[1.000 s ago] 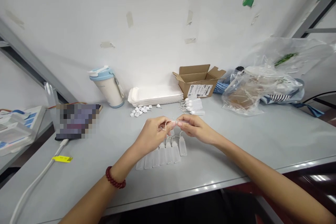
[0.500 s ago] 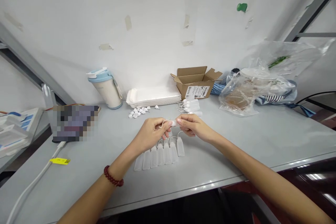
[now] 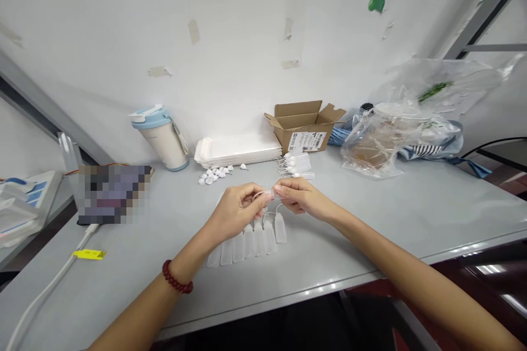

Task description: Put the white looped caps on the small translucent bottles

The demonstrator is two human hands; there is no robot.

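My left hand [image 3: 241,208] is closed, thumb and fingers pinching a small translucent squeeze bottle [image 3: 269,194], mostly hidden by the fingers. A thin white strap or tube curves over the left fingers. From the other side my right hand [image 3: 302,196] pinches the near end of the same piece, its fingertips almost meeting the left thumb. Below the hands, a row of similar translucent bottles [image 3: 249,244] lies flat on the grey table, thin white tubes at their necks. One more bottle [image 3: 280,228] lies at the row's right end.
Small white needle-tipped caps [image 3: 214,174] lie in a pile before stacked white trays [image 3: 242,151]. More bottles [image 3: 302,162] lie by an open cardboard box [image 3: 307,131]. A tumbler [image 3: 162,140], a phone-like device [image 3: 113,194] with a cable, and plastic bags [image 3: 374,142] stand around.
My hands have drawn slightly closer together, so less of the white piece between them shows. The whole view has shifted a little; the bottles on the table lie as before.
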